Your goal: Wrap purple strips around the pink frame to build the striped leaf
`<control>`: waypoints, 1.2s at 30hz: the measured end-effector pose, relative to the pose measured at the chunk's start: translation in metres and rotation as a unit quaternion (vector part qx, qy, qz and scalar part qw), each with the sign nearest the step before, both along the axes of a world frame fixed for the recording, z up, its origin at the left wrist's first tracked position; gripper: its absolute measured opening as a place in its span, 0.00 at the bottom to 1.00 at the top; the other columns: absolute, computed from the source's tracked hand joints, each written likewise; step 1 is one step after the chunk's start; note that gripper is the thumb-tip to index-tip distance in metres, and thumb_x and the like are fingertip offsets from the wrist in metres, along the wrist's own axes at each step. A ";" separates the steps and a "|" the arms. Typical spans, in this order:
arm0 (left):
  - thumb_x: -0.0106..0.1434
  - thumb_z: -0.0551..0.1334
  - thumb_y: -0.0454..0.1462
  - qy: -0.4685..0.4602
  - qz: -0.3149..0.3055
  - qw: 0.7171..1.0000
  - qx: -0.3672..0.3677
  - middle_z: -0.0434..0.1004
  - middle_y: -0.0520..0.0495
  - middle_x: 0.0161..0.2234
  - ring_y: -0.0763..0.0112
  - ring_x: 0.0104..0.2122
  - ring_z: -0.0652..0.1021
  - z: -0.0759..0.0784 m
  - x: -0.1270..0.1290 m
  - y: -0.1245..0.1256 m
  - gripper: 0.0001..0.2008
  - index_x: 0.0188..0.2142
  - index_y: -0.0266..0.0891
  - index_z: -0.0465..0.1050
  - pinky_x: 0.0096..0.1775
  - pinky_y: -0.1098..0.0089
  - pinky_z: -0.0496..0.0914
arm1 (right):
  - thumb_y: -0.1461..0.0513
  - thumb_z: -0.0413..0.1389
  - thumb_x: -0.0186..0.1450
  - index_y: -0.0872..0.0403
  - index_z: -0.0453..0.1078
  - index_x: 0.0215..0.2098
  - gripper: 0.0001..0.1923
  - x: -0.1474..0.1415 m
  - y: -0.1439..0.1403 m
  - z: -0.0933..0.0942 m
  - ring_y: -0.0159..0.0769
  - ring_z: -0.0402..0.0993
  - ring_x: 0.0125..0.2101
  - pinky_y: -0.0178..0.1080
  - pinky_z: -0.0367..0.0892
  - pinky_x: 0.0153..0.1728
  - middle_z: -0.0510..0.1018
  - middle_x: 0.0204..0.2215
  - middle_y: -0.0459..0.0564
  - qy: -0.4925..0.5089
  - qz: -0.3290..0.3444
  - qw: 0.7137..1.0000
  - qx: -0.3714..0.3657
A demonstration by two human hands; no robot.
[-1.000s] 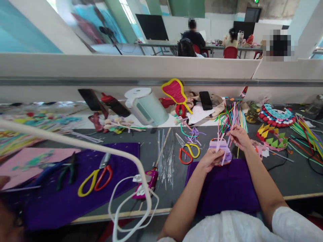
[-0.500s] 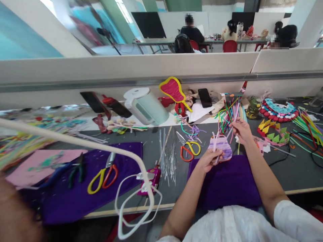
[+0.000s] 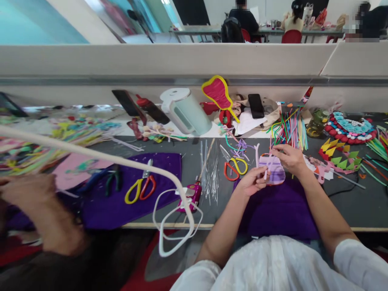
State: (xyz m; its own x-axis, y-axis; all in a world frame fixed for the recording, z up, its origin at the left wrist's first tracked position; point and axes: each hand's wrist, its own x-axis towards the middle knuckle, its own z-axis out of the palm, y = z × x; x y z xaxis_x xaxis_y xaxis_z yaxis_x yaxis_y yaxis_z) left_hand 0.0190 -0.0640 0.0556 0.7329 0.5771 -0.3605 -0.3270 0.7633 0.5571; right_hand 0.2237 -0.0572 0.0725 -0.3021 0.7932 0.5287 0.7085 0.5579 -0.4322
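Observation:
My left hand (image 3: 254, 182) grips the near edge of a small lilac woven piece (image 3: 275, 171) made of pipe cleaners, held just above a purple cloth (image 3: 279, 212). My right hand (image 3: 287, 159) pinches a pale pink strand at the piece's top edge. Loose pink ends stick up from the left side of the piece. Yellow-and-orange scissors (image 3: 233, 168) lie on the grey table (image 3: 348, 202) just left of my left hand.
A bundle of coloured pipe cleaners (image 3: 289, 127) lies behind my hands. A white kettle (image 3: 184, 111), a phone (image 3: 256, 106) and thin metal wires (image 3: 209, 173) sit further left. A co-worker's arm (image 3: 39, 210), second scissors (image 3: 141, 188) and a white cable (image 3: 169, 226) are at left.
My right hand has come down from the raised strands onto the top of the lilac piece. The view has shifted, and the co-worker's arm now shows more at the left.

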 end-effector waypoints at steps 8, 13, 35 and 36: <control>0.56 0.66 0.38 -0.010 0.015 1.000 -0.022 0.58 0.57 0.17 0.89 0.13 0.51 0.003 -0.004 -0.001 0.11 0.27 0.31 0.69 0.14 0.84 0.46 | 0.69 0.51 0.66 0.51 0.74 0.46 0.15 -0.016 0.000 -0.003 0.35 0.74 0.43 0.36 0.71 0.42 0.78 0.44 0.54 -0.108 0.012 0.980 0.168; 0.57 0.65 0.37 -0.023 0.033 0.999 -0.026 0.64 0.54 0.21 0.90 0.13 0.53 -0.002 -0.007 0.001 0.09 0.29 0.31 0.69 0.14 0.84 0.47 | 0.69 0.51 0.66 0.53 0.73 0.46 0.14 -0.023 0.001 -0.002 0.34 0.73 0.43 0.35 0.71 0.42 0.77 0.44 0.55 -0.131 0.022 0.971 0.197; 0.50 0.72 0.39 0.005 0.086 0.996 -0.002 0.70 0.53 0.22 0.90 0.12 0.59 -0.010 -0.030 0.005 0.18 0.36 0.32 0.71 0.11 0.87 0.47 | 0.68 0.49 0.67 0.53 0.72 0.46 0.14 -0.044 0.009 -0.007 0.36 0.73 0.43 0.35 0.71 0.39 0.77 0.45 0.55 -0.159 0.044 0.972 0.167; 0.50 0.72 0.38 0.008 0.089 0.996 -0.004 0.70 0.53 0.22 0.90 0.12 0.60 -0.010 -0.031 0.006 0.18 0.36 0.32 0.71 0.11 0.87 0.46 | 0.69 0.49 0.67 0.53 0.72 0.46 0.14 -0.045 0.010 -0.007 0.36 0.73 0.43 0.35 0.71 0.39 0.76 0.45 0.55 -0.162 0.046 0.972 0.167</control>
